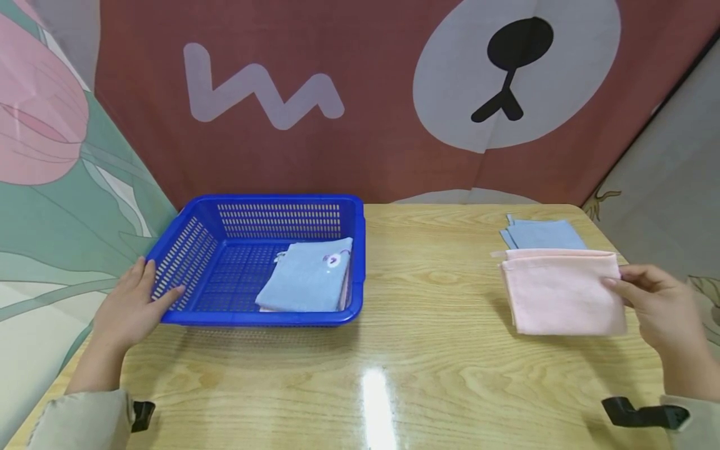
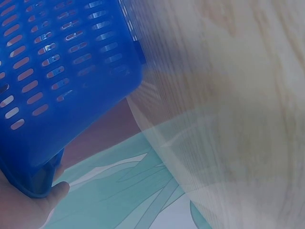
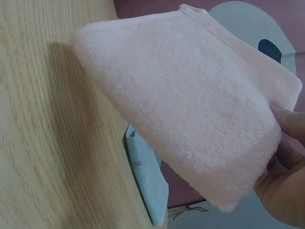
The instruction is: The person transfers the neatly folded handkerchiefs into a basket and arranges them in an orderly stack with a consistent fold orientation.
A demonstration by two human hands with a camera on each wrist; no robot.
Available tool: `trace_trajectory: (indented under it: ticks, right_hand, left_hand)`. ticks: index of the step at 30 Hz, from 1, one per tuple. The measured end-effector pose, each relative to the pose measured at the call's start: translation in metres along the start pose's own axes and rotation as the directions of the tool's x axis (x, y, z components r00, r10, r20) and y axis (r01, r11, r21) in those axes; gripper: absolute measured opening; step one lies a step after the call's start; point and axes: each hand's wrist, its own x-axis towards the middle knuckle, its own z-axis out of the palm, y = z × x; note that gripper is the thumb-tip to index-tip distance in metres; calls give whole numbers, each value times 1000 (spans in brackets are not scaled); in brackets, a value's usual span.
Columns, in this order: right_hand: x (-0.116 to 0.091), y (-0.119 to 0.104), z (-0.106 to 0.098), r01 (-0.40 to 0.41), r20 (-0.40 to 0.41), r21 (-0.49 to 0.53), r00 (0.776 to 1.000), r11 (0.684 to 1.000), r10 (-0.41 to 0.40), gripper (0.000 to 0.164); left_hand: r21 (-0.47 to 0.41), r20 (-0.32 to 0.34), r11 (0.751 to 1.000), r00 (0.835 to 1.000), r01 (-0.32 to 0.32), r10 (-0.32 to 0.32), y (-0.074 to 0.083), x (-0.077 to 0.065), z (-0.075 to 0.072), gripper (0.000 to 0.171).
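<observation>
My right hand pinches a folded pink towel by its right edge, thumb in front. The towel hangs above the table, its shadow falling below it; in the right wrist view the fluffy pink cloth fills the middle. Behind it, a folded blue towel lies at the table's far right, partly covered from view. At the left, my left hand grips the side rim of a blue plastic basket. Inside the basket's right part lies a folded light blue towel with a small bear face, pink cloth edges showing beneath.
The basket stands on a wood-grain table with a bright light reflection near the front. A reddish-brown cloth backdrop with a bear face rises behind the table, and flower-patterned cloth hangs on the left.
</observation>
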Motion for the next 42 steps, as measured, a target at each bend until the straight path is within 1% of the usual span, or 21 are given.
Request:
trace_trajectory:
  ticks: [5, 10, 14, 17, 19, 21, 25, 31, 42]
  right_hand:
    - [-1, -1, 7, 4, -12, 27, 1000, 1000, -3, 31]
    - [-2, -4, 13, 6, -18, -8, 1000, 1000, -6, 32]
    - [-1, -6, 17, 6, -9, 24, 1000, 1000, -6, 34]
    - [-1, -7, 18, 0, -9, -11, 1000, 1000, 0, 34]
    - [-1, -6, 20, -1, -9, -10, 1000, 1000, 0, 34]
    - [-1, -6, 22, 2, -9, 16, 1000, 1000, -2, 34]
    - [0, -6, 29, 21, 0, 148, 1000, 989, -21, 33]
    - [0, -13, 41, 18, 27, 249, 999, 968, -26, 31]
    - [-3, -17, 60, 34, 48, 314, 998, 949, -51, 31]
  left_hand:
    - [-5, -4, 1000, 1000, 1, -1, -1, -1, 1, 75]
    - [2, 4, 1000, 1000, 4, -4, -2, 0, 1, 76]
    - [4, 5, 1000, 1000, 8, -8, -1, 0, 1, 76]
    - [2, 6, 1000, 1000, 7, -7, -1, 0, 1, 76]
    - [2, 8, 1000, 1000, 7, -7, 0, 0, 0, 76]
    - [0, 9, 1000, 1000, 8, -8, 0, 0, 0, 76]
    - [-2, 5, 1000, 1000, 7, -7, -1, 1, -1, 76]
    - [-6, 8, 1000, 1000, 6, -6, 0, 1, -1, 76]
    - [-5, 0, 1000, 1000, 0, 0, -1, 0, 0, 76]
